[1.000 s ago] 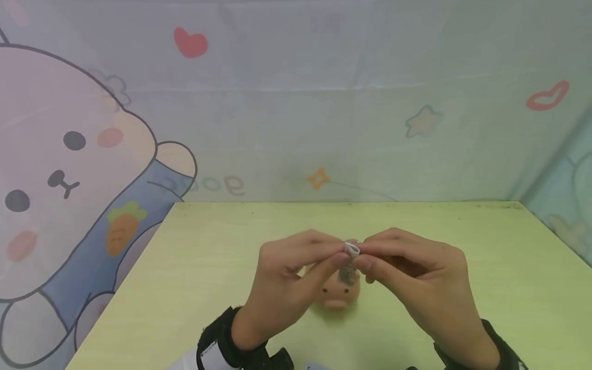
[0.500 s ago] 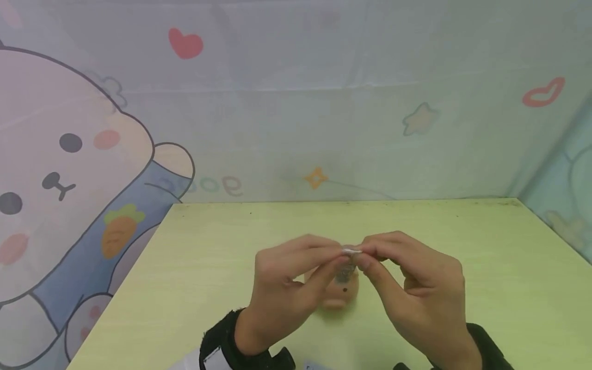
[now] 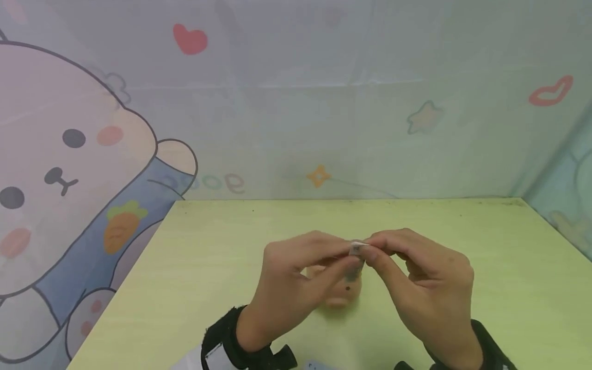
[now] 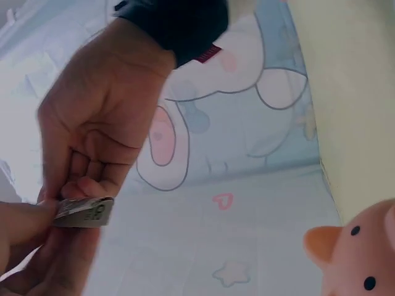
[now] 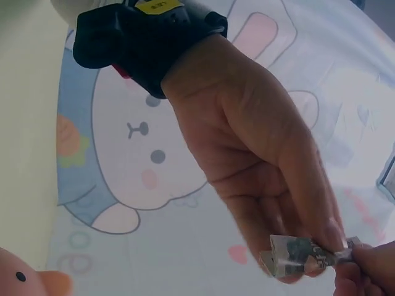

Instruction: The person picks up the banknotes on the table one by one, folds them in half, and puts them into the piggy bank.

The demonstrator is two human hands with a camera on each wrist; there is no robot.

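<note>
— Fingers first: what do yours hold?

— My left hand (image 3: 289, 288) and right hand (image 3: 425, 288) both pinch the small folded paper strip (image 3: 356, 248), thumb and forefinger tips closed on it from either side, above the worktop (image 3: 485, 267).

— And beneath?

— A pink pig toy (image 3: 339, 295) sits on the worktop just below my fingers (image 3: 339, 264), apart from the strip.

Two hands (image 4: 92, 135) pinch a folded paper slip (image 4: 84, 212); pink pig toy (image 4: 358, 259) nearby.
</note>
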